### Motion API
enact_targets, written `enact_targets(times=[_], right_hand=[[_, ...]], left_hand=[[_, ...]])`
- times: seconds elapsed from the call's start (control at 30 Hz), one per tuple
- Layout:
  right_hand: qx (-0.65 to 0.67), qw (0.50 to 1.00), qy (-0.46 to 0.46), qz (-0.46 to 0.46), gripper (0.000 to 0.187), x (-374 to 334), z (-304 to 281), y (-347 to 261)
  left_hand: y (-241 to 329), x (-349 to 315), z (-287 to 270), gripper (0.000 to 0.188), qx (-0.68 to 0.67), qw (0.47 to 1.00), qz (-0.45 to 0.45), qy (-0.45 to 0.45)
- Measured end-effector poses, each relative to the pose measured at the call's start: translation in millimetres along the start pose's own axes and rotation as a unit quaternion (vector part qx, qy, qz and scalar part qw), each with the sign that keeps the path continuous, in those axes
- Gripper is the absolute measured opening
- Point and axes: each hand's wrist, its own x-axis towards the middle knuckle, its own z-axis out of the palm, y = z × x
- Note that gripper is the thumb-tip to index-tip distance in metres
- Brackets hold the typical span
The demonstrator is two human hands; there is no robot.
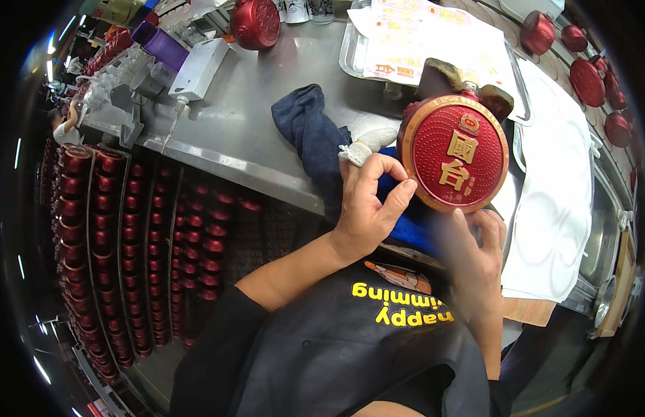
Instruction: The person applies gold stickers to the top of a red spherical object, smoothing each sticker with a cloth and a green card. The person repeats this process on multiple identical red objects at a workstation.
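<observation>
A round red bottle with a dotted face, raised gold characters and a gold-coloured rim faces up before me, its neck between two dark padded blocks. My left hand has its thumb and forefinger bent at the bottle's left rim. Close to its other fingers is a white knitted piece, perhaps worn on a finger; I cannot tell. My right hand is at the lower rim, fingers bent and blurred by motion. Blue cloth lies beneath the bottle, and a dark navy cloth beside my left hand.
Another red bottle stands on the metal table. Printed sheets lie on a tray at the back; white sheeting covers the right. A white box sits back left. Racks of red bottles fill the lower left.
</observation>
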Motion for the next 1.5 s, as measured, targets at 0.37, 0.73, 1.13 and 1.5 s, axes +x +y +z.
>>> enact_targets(times=[0.37,0.73,1.13,1.5], right_hand=[[-0.004,1.000,0.015,-0.005,0.077,-2,6,3],[-0.012,1.000,0.015,-0.008,0.077,-4,8,5],[-0.015,1.000,0.020,-0.003,0.077,-5,10,3],[-0.023,1.000,0.011,-0.015,0.077,-8,11,9]], left_hand=[[-11,2,1,0.025,-0.091,0.994,-0.063,0.004],[-23,1,4,0.055,-0.099,0.993,-0.048,-0.038],[-25,0,-1,0.055,-0.106,0.992,-0.036,-0.055],[-24,0,-3,0.050,-0.114,0.991,-0.037,-0.059]])
